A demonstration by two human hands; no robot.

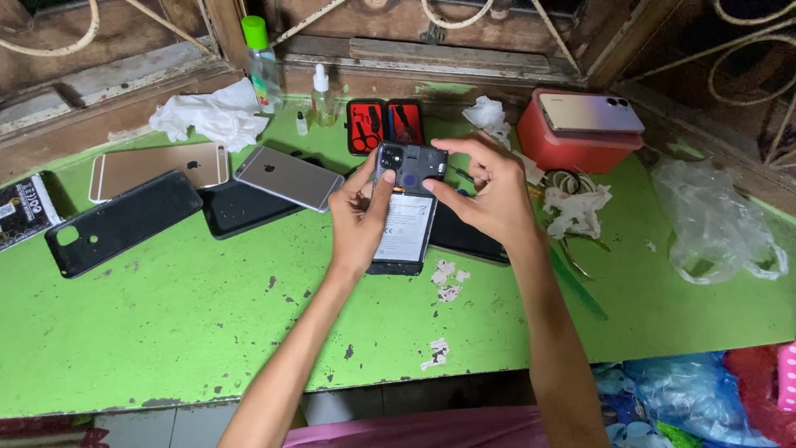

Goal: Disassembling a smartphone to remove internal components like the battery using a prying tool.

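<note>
An opened smartphone (406, 217) with its back cover off lies on the green table (191, 323), showing a white battery and the dark camera module at its top. My left hand (358, 217) grips the phone's left edge, thumb resting on the battery. On the phone's right, my right hand (489, 192) has its fingers curled over the upper right corner and the thumb pressing near the top of the battery. A black phone part (468, 241) lies under my right hand.
To the left lie a gold phone (159, 168), a grey phone (289, 177), a black case (123, 221) and a black cover (240, 207). Behind are an open red tool kit (385, 126), bottles (262, 62), tissues (214, 114) and a red box (572, 141) with a phone on top. A plastic bag (717, 224) sits right.
</note>
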